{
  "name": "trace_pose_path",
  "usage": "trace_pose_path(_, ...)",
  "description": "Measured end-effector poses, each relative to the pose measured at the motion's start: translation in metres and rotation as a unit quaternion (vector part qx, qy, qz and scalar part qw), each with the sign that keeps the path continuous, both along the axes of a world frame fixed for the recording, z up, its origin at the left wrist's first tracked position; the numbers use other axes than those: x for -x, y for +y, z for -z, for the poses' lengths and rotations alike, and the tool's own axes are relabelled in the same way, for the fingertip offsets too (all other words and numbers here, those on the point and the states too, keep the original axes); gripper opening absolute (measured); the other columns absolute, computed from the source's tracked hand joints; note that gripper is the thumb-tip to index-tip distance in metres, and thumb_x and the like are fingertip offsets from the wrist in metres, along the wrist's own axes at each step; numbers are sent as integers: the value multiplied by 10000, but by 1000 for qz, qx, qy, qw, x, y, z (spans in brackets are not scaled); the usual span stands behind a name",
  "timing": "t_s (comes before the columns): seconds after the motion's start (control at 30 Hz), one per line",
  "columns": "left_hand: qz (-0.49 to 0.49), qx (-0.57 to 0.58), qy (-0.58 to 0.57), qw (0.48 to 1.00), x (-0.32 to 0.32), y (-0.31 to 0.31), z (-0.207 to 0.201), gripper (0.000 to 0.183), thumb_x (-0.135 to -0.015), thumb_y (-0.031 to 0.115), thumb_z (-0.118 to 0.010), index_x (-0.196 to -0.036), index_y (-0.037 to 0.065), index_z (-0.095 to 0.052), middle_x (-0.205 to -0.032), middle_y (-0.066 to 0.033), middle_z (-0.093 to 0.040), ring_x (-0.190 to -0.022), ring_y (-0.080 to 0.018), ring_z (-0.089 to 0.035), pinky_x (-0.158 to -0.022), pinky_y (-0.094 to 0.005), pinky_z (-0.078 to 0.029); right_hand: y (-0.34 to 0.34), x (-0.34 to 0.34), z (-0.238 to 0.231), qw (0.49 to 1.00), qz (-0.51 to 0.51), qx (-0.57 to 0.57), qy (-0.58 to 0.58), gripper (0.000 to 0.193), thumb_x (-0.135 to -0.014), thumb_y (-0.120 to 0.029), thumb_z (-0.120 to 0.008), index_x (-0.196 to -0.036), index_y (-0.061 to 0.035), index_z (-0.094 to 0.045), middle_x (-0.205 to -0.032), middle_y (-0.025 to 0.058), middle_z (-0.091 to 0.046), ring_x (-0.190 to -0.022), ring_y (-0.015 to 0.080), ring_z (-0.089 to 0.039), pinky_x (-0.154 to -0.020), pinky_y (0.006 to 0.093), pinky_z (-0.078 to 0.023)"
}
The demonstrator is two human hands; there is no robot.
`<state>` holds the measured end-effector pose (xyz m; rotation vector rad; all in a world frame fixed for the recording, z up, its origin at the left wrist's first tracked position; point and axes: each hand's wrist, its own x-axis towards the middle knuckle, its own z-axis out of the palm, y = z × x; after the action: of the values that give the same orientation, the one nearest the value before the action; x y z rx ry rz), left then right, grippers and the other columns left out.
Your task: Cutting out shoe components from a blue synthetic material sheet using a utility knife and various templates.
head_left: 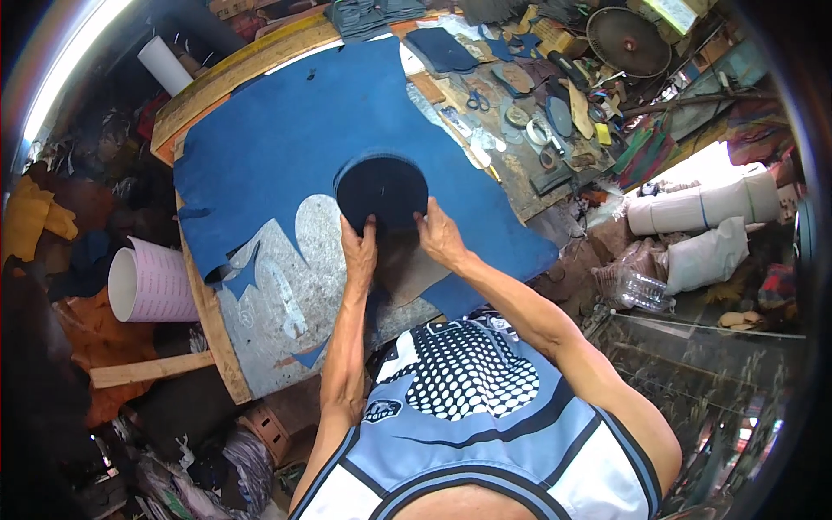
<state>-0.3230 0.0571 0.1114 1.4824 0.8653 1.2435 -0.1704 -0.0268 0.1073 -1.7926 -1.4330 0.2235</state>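
Note:
Both my hands grip a dark, nearly black rounded piece (pixel 381 192) by its near end. My left hand (pixel 359 247) closes on its left side and my right hand (pixel 440 234) on its right, thumbs on top. Its far rim is smeared by motion; whether it is one sheet or a stack I cannot tell. Beneath it a large blue leather hide (pixel 269 130) lies spread over the worktable. Rounded cut-outs along the hide's near edge bare the scuffed grey table surface (pixel 260 342). A small blue scrap (pixel 309 356) lies near the table's front edge.
Scissors (pixel 477 100), tape rolls and sole-shaped patterns clutter the board at the right. A fan (pixel 628 42) stands at the far right. Folded dark pieces (pixel 368 19) lie at the back. A rolled sheet (pixel 149 284) leans left; a big white roll (pixel 706 201) lies right.

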Motion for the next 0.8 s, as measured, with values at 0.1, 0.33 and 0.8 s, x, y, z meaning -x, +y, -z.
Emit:
trace_pose_path(0.1,3,18,4,1000,1,-2,3,370,-971,136,-584,-1291,-23,-489,-1162,-161,-639,-1061,-245,-607,-928,-349,-464,0,-7,16,1000,-5,7,6,356,-937,-97,-547,-1245,51,-450,-1010,319,-612,-859,507,-608,-712,541,-501)
trace_pose_path(0.33,90,121,-66,986,-20,28,-17,423,-954,125,-604,-1332,-17,-477,-1247,-138,-593,-1109,-220,-585,-979,-332,-463,-6,-60,-54,991,-111,52,56,533,-918,-260,-656,-1322,46,-491,-1041,275,-668,-896,428,-674,-780,444,-539)
trace_pose_path(0.8,91,293,-282,909,-207,60,7,579,-954,142,-611,-1462,83,-338,-1408,-120,-485,-1281,-258,-491,-1069,-411,-420,36,-158,-4,830,71,-32,553,162,-921,-140,-678,-1007,-16,-620,-528,-26,-487,-388,65,-384,-370,271,-321)
